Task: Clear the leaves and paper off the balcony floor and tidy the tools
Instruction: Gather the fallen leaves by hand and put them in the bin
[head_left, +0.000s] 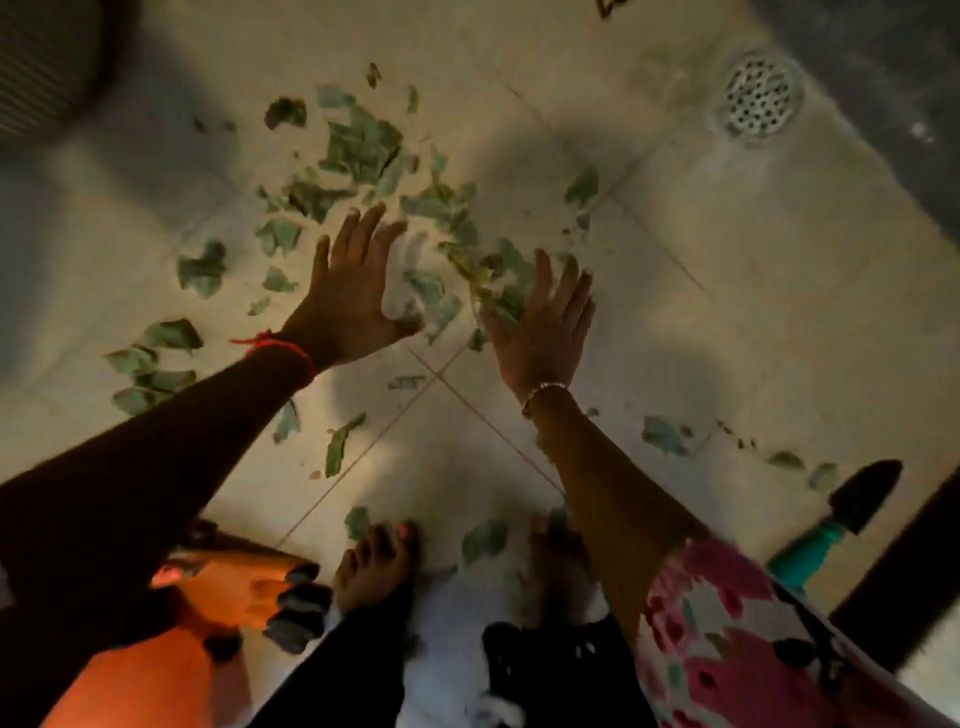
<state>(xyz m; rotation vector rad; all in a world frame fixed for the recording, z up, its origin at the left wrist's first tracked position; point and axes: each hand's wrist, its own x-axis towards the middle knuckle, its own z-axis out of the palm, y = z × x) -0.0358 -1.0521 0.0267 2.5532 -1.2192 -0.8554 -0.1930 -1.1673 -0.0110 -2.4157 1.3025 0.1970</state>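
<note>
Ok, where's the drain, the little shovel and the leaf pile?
drain (759, 93), head view, grate's middle.
little shovel (866, 496), head view, dark blade.
leaf pile (363, 141), head view, biggest green piece.

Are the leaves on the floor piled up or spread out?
Spread out. The leaves lie scattered across several floor tiles, thickest between the left hand and right hand, with strays near the trowel.

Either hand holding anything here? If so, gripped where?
Nothing is held. The left hand and right hand are both open, fingers spread over the leaves; the trowel lies untouched.
</note>
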